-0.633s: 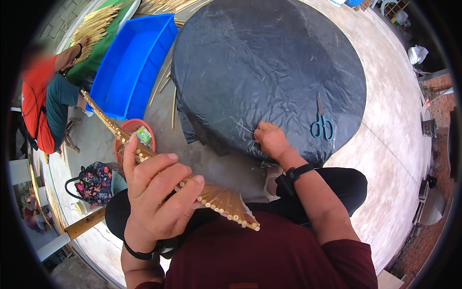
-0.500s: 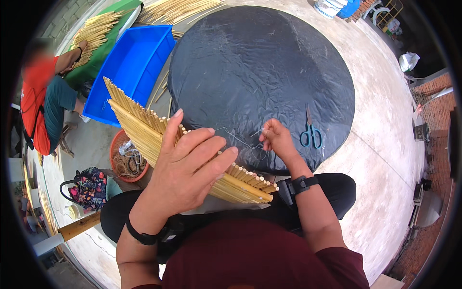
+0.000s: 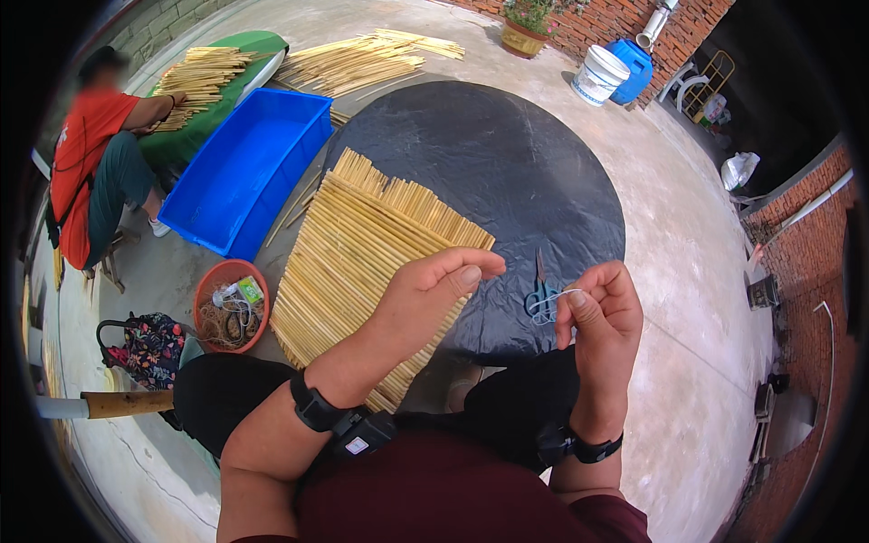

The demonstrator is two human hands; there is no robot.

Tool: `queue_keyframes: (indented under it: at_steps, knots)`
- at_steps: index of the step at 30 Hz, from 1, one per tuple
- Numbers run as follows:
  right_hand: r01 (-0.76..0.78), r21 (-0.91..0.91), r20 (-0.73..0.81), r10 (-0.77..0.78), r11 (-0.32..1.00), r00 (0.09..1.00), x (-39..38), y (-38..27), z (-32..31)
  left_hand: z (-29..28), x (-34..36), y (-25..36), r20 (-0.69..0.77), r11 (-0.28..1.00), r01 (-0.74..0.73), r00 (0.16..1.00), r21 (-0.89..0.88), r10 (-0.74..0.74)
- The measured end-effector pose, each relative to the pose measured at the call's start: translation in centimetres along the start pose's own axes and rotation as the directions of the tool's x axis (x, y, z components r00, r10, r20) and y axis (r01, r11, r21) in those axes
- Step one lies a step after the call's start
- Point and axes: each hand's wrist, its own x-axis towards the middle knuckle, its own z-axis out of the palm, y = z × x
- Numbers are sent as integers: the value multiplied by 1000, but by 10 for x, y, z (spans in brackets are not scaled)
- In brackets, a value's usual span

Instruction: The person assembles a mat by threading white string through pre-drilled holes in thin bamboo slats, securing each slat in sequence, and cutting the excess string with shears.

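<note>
A mat of pale bamboo sticks (image 3: 339,253) lies across the near left of the round black-covered table (image 3: 480,145), its lower part over my legs. My left hand (image 3: 439,285) is over the mat's right part, fingers extended and slightly curved; whether it touches the sticks is unclear. My right hand (image 3: 597,321) pinches a thin white thread (image 3: 568,291) between thumb and fingers at the table's near right. Just left of that hand, teal-handled scissors (image 3: 541,301) lie on the black covering, partly behind the thread.
A co-worker in red (image 3: 90,172) handles sticks on a green table (image 3: 258,50). Left are a blue tub (image 3: 244,172), an orange basin (image 3: 262,308) with tangled cord and a flowered bag (image 3: 149,348). Loose sticks (image 3: 353,59), white bucket (image 3: 597,77) and blue barrel (image 3: 634,63) stand or lie behind.
The mat has turned and gone from upright in my left hand to lying flat. That hand has released it. My right hand has moved rightward and lifted the thread. The view has shifted.
</note>
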Motion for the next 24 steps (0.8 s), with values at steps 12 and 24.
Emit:
queue_keyframes:
  at_steps: [12,24]
  knots:
    - [-73,-144,197,101,987,975,-28,17,58,-3,-70,23,53,846,354,930,-398,-365]
    - [-365,-37,394,349,930,850,-37,46,95,-43,-97,23,-342,993,23,938,-114,-61]
